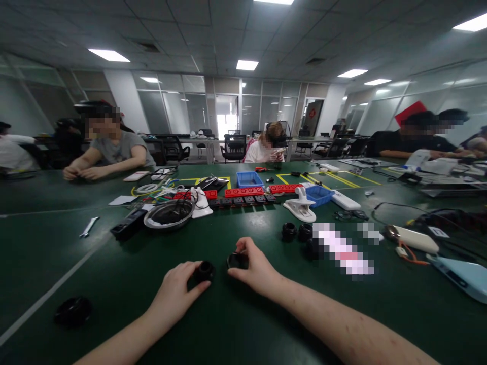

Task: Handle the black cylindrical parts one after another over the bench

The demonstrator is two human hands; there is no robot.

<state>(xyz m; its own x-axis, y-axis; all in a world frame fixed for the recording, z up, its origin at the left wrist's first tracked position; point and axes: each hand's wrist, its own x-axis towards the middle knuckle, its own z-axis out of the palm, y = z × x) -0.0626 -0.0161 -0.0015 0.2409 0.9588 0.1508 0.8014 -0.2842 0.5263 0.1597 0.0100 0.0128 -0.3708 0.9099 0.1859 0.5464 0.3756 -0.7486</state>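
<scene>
My left hand (pixel 175 288) rests on the green table (pixel 152 263), its thumb and fingers closed around a short black cylindrical part (pixel 206 270) with a round opening on top. Just to the right, my right hand (pixel 256 267) grips a black ring-shaped part (pixel 233 260) between thumb and fingers. A small gap separates the two parts. Another black ringed part (pixel 74 311) lies alone at the lower left. Beyond my right hand sit two similar black parts, a nearer one (pixel 289 231) and its neighbour (pixel 305 231), with a darker, partly blurred one (pixel 312 248) beside them.
A metal bowl (pixel 148 223), red socket strips (pixel 243 192), a white clip stand (pixel 300 209) and blue trays (pixel 249 175) line the table's middle. A wrench (pixel 90 227) lies left. A white power bank (pixel 418 240) and light-blue device (pixel 462 279) lie right. Other people sit around.
</scene>
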